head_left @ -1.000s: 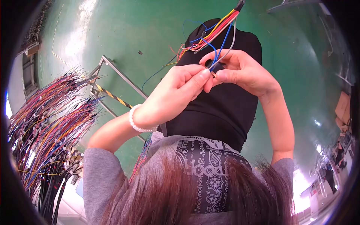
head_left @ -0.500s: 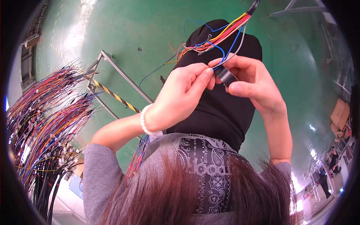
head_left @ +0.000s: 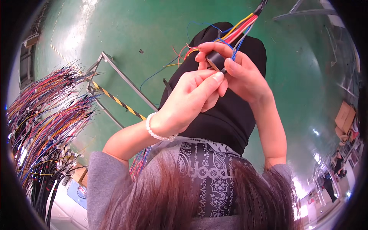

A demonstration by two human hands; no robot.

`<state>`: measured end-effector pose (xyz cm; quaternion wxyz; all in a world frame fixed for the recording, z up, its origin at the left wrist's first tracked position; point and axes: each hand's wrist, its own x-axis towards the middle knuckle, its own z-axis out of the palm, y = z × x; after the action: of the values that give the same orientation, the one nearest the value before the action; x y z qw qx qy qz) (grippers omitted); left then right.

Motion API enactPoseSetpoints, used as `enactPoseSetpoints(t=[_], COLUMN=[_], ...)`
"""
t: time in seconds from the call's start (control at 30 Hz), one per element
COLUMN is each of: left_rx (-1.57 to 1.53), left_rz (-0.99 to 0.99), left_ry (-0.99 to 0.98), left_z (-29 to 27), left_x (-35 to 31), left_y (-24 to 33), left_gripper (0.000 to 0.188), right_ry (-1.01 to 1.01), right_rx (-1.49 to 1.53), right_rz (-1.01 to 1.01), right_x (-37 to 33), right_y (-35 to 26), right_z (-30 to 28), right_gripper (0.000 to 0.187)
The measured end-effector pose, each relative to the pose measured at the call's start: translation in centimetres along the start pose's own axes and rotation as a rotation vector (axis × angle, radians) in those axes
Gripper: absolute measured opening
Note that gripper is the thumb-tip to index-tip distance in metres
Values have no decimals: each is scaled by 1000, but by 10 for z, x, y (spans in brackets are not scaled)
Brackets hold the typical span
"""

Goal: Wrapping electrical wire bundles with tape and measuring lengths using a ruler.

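Note:
Above my lap, a roll of black tape (head_left: 215,60) sits in the fingers of my right hand (head_left: 247,74), which curl around it. My left hand (head_left: 195,90) is closed, its thumb and forefinger pinching just below the roll where the blue wires (head_left: 237,49) run in; a small dark piece shows at those fingertips. The blue wires branch from a thicker bundle of red, yellow and white wires (head_left: 241,30), which comes from a black-wrapped cable (head_left: 261,7) at the top. My right hand partly hides the loose wire ends.
Large bunches of coloured wires (head_left: 50,115) hang at the left. Beside them is a metal frame (head_left: 128,82) with a yellow-and-black striped bar (head_left: 119,101). Cardboard boxes (head_left: 345,117) stand at the far right on the green floor.
My right hand has turned and brought the tape roll left and up, over the wires. My left hand has shifted slightly right and stays pinched.

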<state>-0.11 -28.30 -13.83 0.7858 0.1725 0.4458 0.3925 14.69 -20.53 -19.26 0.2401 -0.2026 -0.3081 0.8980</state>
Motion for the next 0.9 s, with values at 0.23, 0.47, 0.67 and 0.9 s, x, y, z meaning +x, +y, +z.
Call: enactPoseSetpoints(t=[0.23, 0.47, 0.67, 0.9], left_rx=[675, 940, 320, 19], left_rz=[342, 612, 6, -59], left_ry=[206, 180, 30, -52], left_z=[-13, -11, -1, -8], left_x=[11, 9, -4, -1], left_y=[-9, -14, 20, 21], left_gripper=[24, 12, 69, 63], right_ry=[198, 372, 335, -209], right_rx=[-357, -708, -448, 16], right_rz=[45, 5, -23, -84], right_x=[-32, -45, -34, 16], right_y=[5, -45, -8, 3], right_z=[-8, 45, -2, -14], right_gripper=[41, 39, 46, 71])
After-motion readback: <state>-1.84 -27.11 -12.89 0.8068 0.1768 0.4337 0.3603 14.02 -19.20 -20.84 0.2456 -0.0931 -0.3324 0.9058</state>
